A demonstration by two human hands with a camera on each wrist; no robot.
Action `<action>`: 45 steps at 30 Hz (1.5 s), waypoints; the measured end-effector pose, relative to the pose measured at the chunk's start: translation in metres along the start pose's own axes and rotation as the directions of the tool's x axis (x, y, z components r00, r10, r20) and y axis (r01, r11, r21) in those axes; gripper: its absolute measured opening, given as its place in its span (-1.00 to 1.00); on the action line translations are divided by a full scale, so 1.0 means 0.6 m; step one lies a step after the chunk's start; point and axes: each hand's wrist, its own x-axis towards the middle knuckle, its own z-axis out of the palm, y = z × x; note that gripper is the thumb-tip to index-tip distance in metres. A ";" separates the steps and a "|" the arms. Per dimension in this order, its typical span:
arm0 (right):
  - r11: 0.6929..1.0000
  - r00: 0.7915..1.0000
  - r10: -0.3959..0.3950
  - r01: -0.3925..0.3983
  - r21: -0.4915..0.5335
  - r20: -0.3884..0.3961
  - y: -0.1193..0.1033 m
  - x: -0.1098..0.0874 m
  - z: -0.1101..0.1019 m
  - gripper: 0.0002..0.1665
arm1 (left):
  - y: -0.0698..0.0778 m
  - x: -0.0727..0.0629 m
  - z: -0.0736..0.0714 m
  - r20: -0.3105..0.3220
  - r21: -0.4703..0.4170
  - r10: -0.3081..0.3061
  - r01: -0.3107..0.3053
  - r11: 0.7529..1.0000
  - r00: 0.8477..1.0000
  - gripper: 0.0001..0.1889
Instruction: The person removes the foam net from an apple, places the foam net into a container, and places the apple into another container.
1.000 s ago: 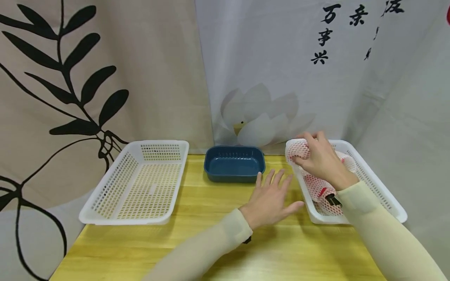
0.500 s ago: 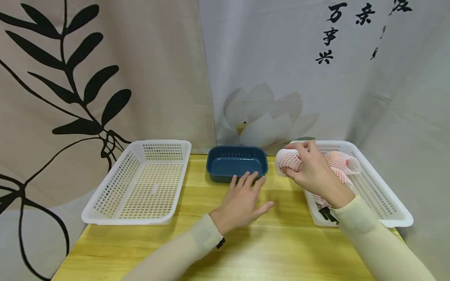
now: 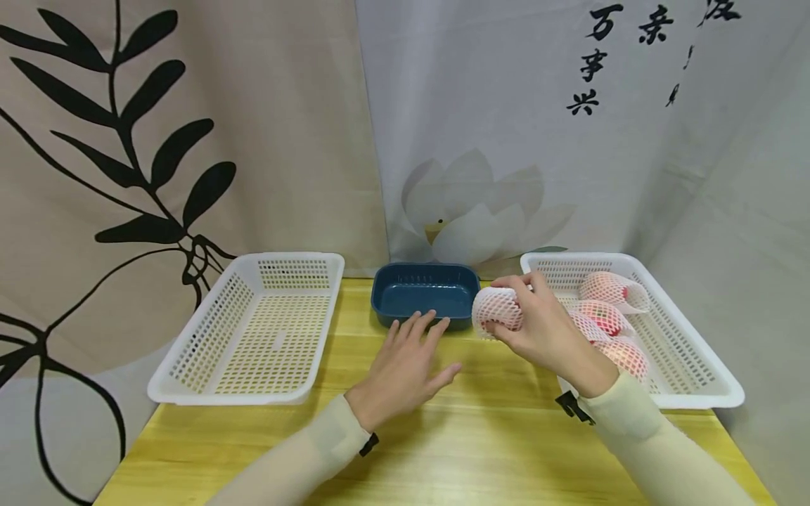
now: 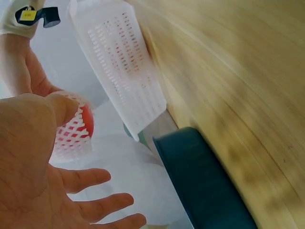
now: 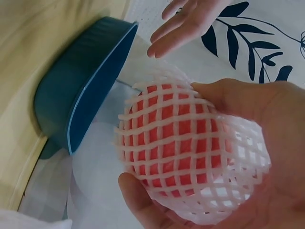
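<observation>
My right hand [image 3: 550,334] grips a round red fruit in a white foam net [image 3: 496,310], thumb and fingers spread round its sides. It hangs over the table beside the right end of a dark blue dish [image 3: 425,322]. In the right wrist view, red skin shows through the mesh of the netted fruit [image 5: 171,138], and the sleeve's loose end lies towards the palm. My left hand [image 3: 401,372] hovers in front of the dish with straight, spread fingers and holds nothing. Several netted fruits [image 3: 610,318] lie in the white basket [image 3: 711,369] on the right.
On the left of the wooden table [image 3: 481,450] stands another white basket [image 3: 237,398] with nothing in it. A printed curtain [image 3: 291,140] hangs right behind the table's back edge.
My right hand has lifted the netted fruit out of the right basket and carried it left towards the dish. My left hand has moved left, its fingers still spread.
</observation>
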 end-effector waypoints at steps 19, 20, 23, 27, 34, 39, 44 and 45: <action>0.995 0.995 0.030 -0.039 0.095 0.091 -0.022 -0.019 0.053 -0.23 | -0.040 -0.039 -0.011 -0.019 -0.034 -0.053 0.052 0.998 0.998 -0.16; 0.994 0.995 0.030 -0.040 0.099 0.097 -0.022 -0.020 0.057 -0.24 | -0.042 -0.041 -0.010 -0.023 -0.041 -0.056 0.055 0.998 0.998 -0.16; 0.993 0.993 0.039 -0.051 0.102 0.109 -0.022 -0.025 0.068 -0.24 | -0.047 -0.048 -0.011 -0.020 -0.065 -0.063 0.062 0.996 0.998 -0.16; 0.992 0.991 0.041 -0.055 0.113 0.126 -0.024 -0.029 0.080 -0.25 | -0.053 -0.059 -0.013 -0.014 -0.090 -0.067 0.066 0.994 0.998 -0.18; 0.988 0.982 0.068 -0.091 0.127 0.175 -0.029 -0.034 0.102 -0.27 | -0.056 -0.075 -0.016 -0.024 -0.156 -0.094 0.089 0.984 0.995 -0.22; 0.985 0.976 0.081 -0.109 0.131 0.204 -0.029 -0.035 0.115 -0.29 | -0.055 -0.083 -0.017 -0.005 -0.174 -0.100 0.097 0.980 0.995 -0.23; 0.983 0.966 0.083 -0.119 0.139 0.243 -0.032 -0.035 0.127 -0.29 | -0.055 -0.088 -0.017 0.000 -0.203 -0.114 0.111 0.973 0.994 -0.25; 0.982 0.964 0.085 -0.124 0.142 0.250 -0.032 -0.034 0.130 -0.29 | -0.056 -0.088 -0.017 0.001 -0.209 -0.117 0.115 0.971 0.993 -0.26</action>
